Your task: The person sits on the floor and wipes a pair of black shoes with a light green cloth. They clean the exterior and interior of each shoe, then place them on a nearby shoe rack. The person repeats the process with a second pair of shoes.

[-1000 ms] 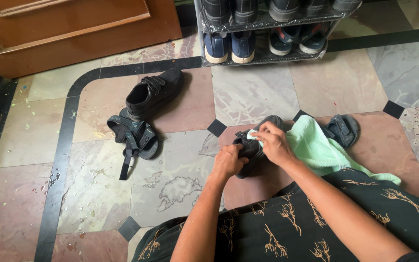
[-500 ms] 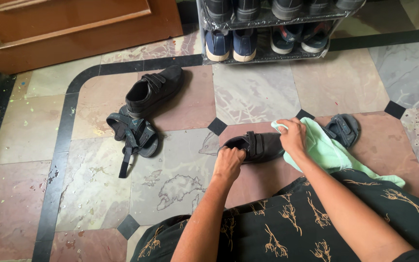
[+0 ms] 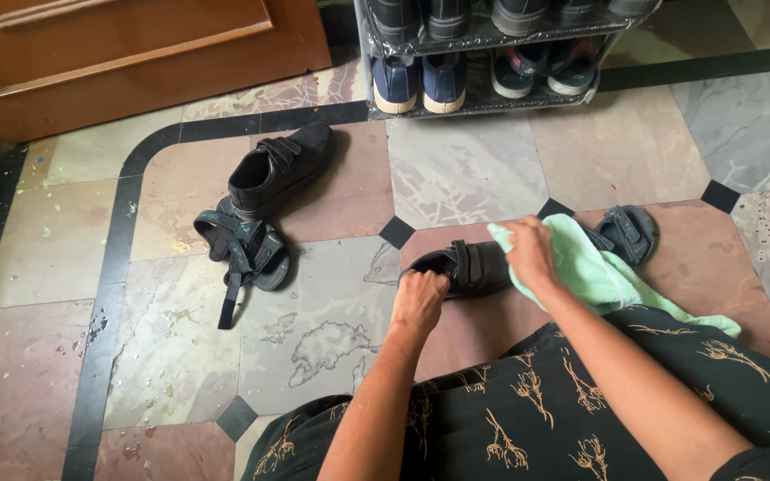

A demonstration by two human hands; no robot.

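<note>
A black strap shoe (image 3: 461, 267) lies on its sole on the pinkish floor tile (image 3: 483, 325) just in front of the person's lap, its toe end to the right. The left hand (image 3: 419, 298) is closed on the shoe's heel end, fingers curled over the collar, holding it down. The right hand (image 3: 528, 252) is closed on a light green cloth (image 3: 594, 276) and presses a fold of it against the shoe's toe end; the rest of the cloth trails right and near, over the person's black patterned garment (image 3: 581, 392).

Just right of the cloth, partly under it, lies a dark sandal (image 3: 627, 233). Well to the left, a second black strap shoe (image 3: 278, 169) rests on the floor, its near end touching another dark sandal (image 3: 242, 254) whose loose strap stretches toward the near side. At the far edge stands a shoe rack (image 3: 492, 98) with rows of shoes, among them a pair of blue shoes with pale toes (image 3: 419, 82). A brown wooden door (image 3: 135, 53) fills the far left corner.
</note>
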